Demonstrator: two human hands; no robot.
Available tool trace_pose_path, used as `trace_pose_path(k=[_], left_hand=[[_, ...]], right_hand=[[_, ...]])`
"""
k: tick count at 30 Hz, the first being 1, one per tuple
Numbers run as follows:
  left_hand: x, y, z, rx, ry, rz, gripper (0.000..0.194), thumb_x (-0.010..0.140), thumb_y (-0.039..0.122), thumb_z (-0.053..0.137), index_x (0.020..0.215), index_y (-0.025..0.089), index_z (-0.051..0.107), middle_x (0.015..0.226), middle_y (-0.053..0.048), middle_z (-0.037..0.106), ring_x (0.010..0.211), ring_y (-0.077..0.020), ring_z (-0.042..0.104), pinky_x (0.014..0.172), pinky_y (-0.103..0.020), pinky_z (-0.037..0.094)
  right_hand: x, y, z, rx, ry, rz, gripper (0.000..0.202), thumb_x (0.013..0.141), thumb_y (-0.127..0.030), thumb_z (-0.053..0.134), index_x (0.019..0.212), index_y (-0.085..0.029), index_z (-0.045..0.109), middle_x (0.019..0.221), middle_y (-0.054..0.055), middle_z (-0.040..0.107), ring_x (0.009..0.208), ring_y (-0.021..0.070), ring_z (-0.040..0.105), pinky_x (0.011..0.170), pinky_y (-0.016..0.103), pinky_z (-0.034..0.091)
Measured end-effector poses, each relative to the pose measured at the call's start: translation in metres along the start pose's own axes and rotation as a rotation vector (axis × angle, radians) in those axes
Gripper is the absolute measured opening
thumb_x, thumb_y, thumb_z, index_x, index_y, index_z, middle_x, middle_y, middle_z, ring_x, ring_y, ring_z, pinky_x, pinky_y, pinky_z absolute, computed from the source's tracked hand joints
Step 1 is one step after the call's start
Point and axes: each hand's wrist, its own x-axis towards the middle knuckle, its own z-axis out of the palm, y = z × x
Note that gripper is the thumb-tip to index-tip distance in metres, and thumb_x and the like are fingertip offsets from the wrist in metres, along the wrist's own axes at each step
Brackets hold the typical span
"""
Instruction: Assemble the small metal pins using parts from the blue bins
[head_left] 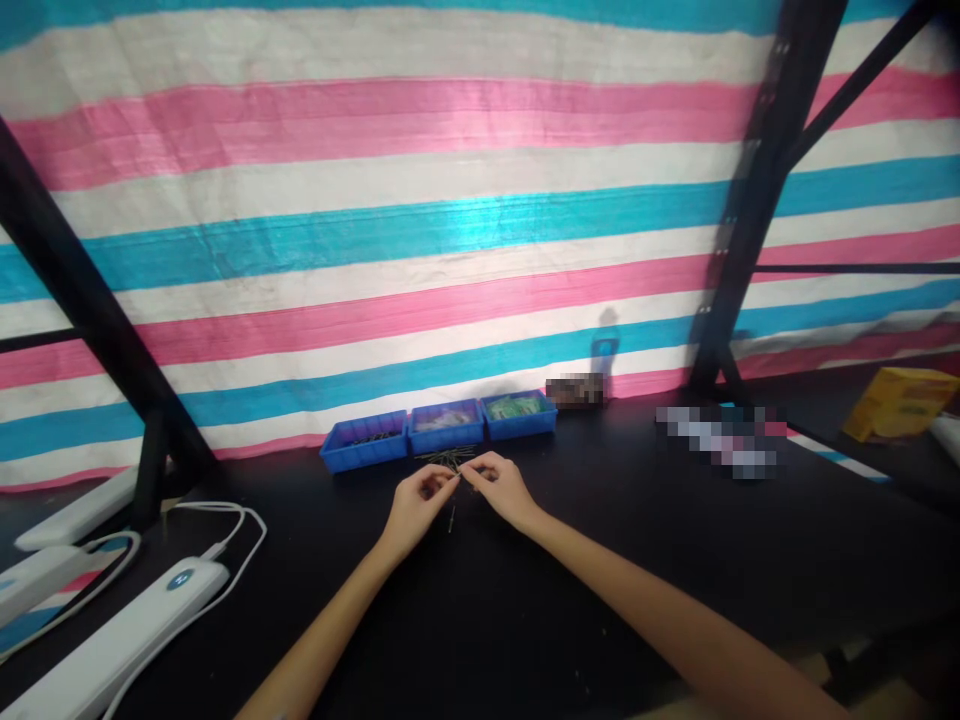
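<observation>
My left hand [423, 502] and my right hand [504, 488] meet fingertip to fingertip over the black table, both pinched. Whatever lies between the fingertips is too small to make out. Just behind them is a loose pile of thin dark metal pieces [450, 456]. One small thin piece [451, 519] shows below the fingertips. Three blue bins stand in a row behind the pile: the left bin [365, 458] holds dark thin pieces, the middle bin [447, 437] whitish clear items, the right bin [519, 424] green items.
White power strips [127, 640] with looping cables lie at the left. A yellow box [900, 402] stands at the far right. Black frame posts [765, 200] rise on both sides before a striped sheet [450, 230]. Blurred-out items lie right of the bins.
</observation>
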Motion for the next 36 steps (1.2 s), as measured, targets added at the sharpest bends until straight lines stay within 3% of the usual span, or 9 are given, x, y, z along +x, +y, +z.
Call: trace_pose_path(k=[3,9,15,19,21,24,29,36], left_hand=[[0.0,0.003,0.0,-0.054,0.041,0.002,0.025,0.073,0.037,0.057,0.084,0.016,0.063,0.075,-0.003,0.062,0.066,-0.0132,0.054,0.057,-0.022,0.041],[-0.001,0.012,0.0,-0.063,0.07,-0.006,0.025,0.073,0.037,0.058,0.082,0.014,0.062,0.075,-0.003,0.062,0.067,-0.0135,0.054,0.058,-0.022,0.041],[0.0,0.007,0.001,-0.079,0.117,-0.008,0.024,0.073,0.037,0.058,0.079,0.014,0.063,0.071,-0.003,0.061,0.065,-0.0124,0.054,0.058,-0.021,0.042],[0.003,0.0,-0.001,-0.186,0.082,-0.133,0.03,0.069,0.039,0.061,0.082,0.012,0.063,0.072,-0.005,0.063,0.056,-0.0123,0.056,0.041,-0.018,0.038],[0.006,-0.004,-0.007,-0.287,0.116,-0.215,0.034,0.067,0.04,0.063,0.086,0.011,0.062,0.074,-0.007,0.065,0.053,-0.0133,0.058,0.033,-0.017,0.032],[0.012,-0.01,-0.024,-0.443,0.258,-0.297,0.037,0.064,0.036,0.067,0.092,0.011,0.062,0.082,-0.011,0.067,0.056,-0.0147,0.062,0.031,-0.015,0.03],[0.018,-0.025,-0.055,-0.573,0.493,-0.406,0.041,0.062,0.029,0.07,0.098,0.01,0.062,0.095,-0.015,0.066,0.065,-0.0174,0.065,0.033,-0.014,0.029],[0.022,-0.042,-0.077,-0.731,0.544,-0.439,0.042,0.066,0.026,0.068,0.106,0.017,0.06,0.116,-0.011,0.057,0.087,-0.0205,0.064,0.036,-0.013,0.032]], right_hand=[[-0.001,-0.002,0.0,-0.035,-0.024,-0.003,0.023,0.075,-0.036,0.057,0.072,-0.014,0.065,0.074,0.004,0.06,0.063,0.0121,0.055,0.057,0.023,0.044],[-0.006,-0.007,0.001,-0.053,-0.23,-0.105,0.018,0.073,-0.033,0.059,0.069,-0.016,0.064,0.074,0.001,0.057,0.062,0.01,0.053,0.057,0.022,0.042],[-0.003,-0.01,-0.001,0.085,-0.158,0.084,0.028,0.071,-0.042,0.059,0.073,-0.014,0.064,0.07,0.002,0.058,0.052,0.0098,0.051,0.047,0.022,0.041],[-0.002,-0.011,-0.001,0.038,-0.147,0.169,0.034,0.072,-0.044,0.055,0.08,-0.013,0.065,0.069,0.004,0.06,0.05,0.0105,0.049,0.043,0.022,0.039],[-0.003,-0.01,0.0,-0.012,-0.187,0.125,0.033,0.074,-0.043,0.053,0.084,-0.014,0.066,0.076,0.006,0.061,0.051,0.0103,0.05,0.046,0.022,0.04],[-0.007,-0.008,0.001,-0.157,-0.25,0.027,0.027,0.073,-0.039,0.054,0.085,-0.018,0.067,0.082,0.004,0.062,0.053,0.0098,0.05,0.053,0.023,0.041],[-0.012,-0.015,0.0,-0.352,-0.359,-0.06,0.02,0.073,-0.036,0.055,0.085,-0.024,0.067,0.074,0.0,0.06,0.056,0.0096,0.049,0.055,0.022,0.037],[-0.016,-0.026,0.0,-0.48,-0.474,-0.051,0.021,0.073,-0.038,0.055,0.084,-0.025,0.068,0.06,-0.003,0.058,0.05,0.0087,0.045,0.049,0.021,0.029]])
